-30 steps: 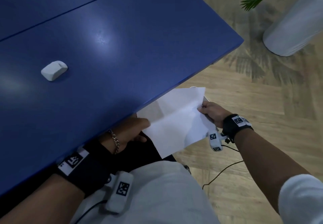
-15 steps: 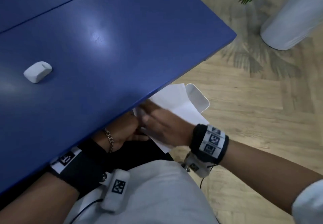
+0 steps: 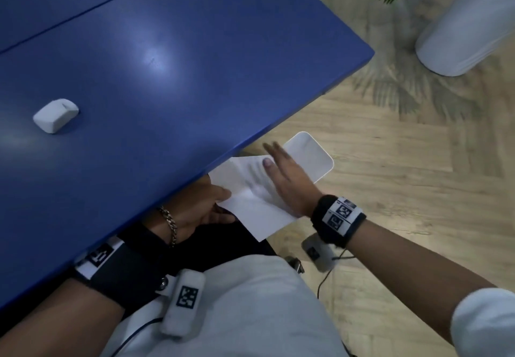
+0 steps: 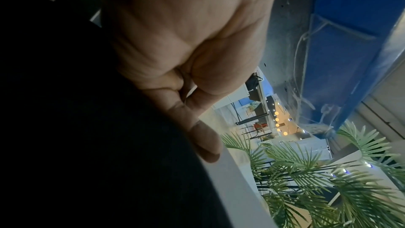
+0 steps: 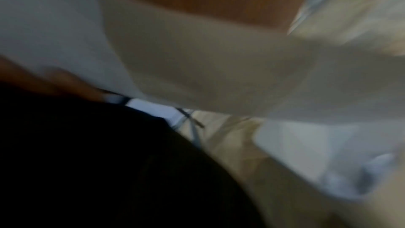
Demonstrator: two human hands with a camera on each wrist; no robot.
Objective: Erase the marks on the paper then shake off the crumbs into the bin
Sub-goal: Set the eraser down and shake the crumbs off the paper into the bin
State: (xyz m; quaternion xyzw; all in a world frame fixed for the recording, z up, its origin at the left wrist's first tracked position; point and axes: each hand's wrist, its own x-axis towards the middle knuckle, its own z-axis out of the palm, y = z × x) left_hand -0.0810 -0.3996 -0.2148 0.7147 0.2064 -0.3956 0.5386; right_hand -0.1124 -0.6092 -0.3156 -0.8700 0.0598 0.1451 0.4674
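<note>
The white paper (image 3: 250, 211) hangs just past the blue table's near edge, over my lap and partly above the white bin (image 3: 312, 156) on the floor. My left hand (image 3: 200, 209) pinches the paper's left edge, thumb on top, half under the table edge. In the left wrist view the left hand (image 4: 192, 127) has its fingers curled on the sheet's edge. My right hand (image 3: 281, 172) lies flat with straight fingers on the paper's upper side, blurred by motion. The white eraser (image 3: 55, 116) rests on the table at the left. The right wrist view is a blur of paper (image 5: 197, 67).
The blue table (image 3: 195, 64) fills the upper left. A white plant pot (image 3: 468, 39) with green fronds stands on the wooden floor (image 3: 404, 175) at the upper right. A cable runs down from my right wrist band.
My right hand let go of the paper's right corner, went across the sheet toward my left hand, and now sweeps back outward over it toward the bin. The left hand keeps its pinch.
</note>
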